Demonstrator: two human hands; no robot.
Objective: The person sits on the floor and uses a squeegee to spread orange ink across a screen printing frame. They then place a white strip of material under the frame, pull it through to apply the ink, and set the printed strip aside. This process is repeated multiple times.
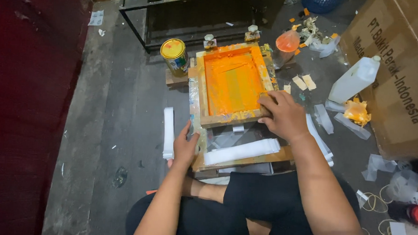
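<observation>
1. Screen-printing frame [231, 83], wooden and flooded with orange ink, is gripped at its near right corner by the right hand [283, 116], the fingers closed over the rail; it lies tilted up on a wooden printing base [263, 159] on the floor in front of the seated person.
2. The left hand [185, 147] is laid against the base's left edge, fingers loosely spread, nothing enclosed in it.
3. A white strip [242, 151] lies on the base beneath the raised near rail; judged from this, the frame is being lifted or lowered between prints, and the next move would call for a steady hinge motion about the far clamps [230, 37].
4. A stack of white strips [168, 132] lies just beside the left hand.
5. An ink tin [175, 56] stands touching the frame's far left corner; a white plastic jug [356, 80] and a cardboard box [396, 68] crowd the right, while open floor is left on the left side.
</observation>
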